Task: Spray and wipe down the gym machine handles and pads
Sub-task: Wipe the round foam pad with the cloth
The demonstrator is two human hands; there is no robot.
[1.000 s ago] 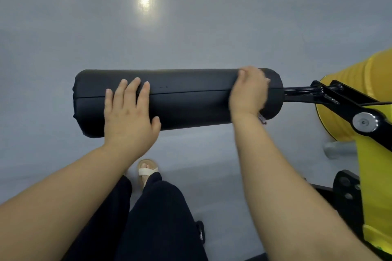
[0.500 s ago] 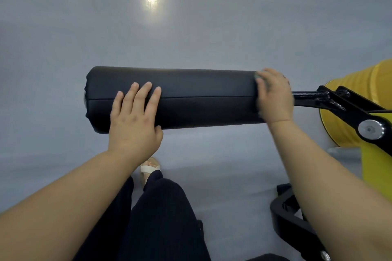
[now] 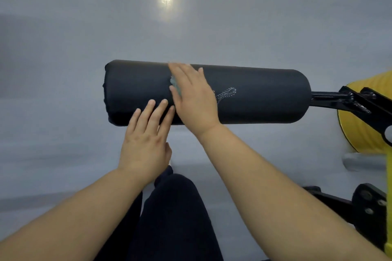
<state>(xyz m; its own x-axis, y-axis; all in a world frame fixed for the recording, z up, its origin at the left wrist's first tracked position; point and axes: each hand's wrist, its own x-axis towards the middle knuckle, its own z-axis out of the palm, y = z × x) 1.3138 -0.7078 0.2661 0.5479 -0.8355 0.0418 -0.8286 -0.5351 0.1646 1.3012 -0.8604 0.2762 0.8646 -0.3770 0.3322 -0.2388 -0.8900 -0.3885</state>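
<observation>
Black roller pad [image 3: 265, 95] on a black arm [image 3: 331, 99], left hand [image 3: 146, 146] flat, straight fingers [image 3: 148, 112] touching its near side, right hand [image 3: 195, 95] flat, pressing a pale cloth [image 3: 175, 86] onto it

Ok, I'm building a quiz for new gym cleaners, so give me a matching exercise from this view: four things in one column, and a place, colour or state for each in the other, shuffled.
Things
1. roller pad
2. cloth
3. left hand
4. machine frame

Descriptions
A. yellow, at the right edge
B. black, lying level
C. mostly hidden under the right hand
D. straight fingers touching the roller pad's lower front

Pairs: 1-B, 2-C, 3-D, 4-A
</observation>
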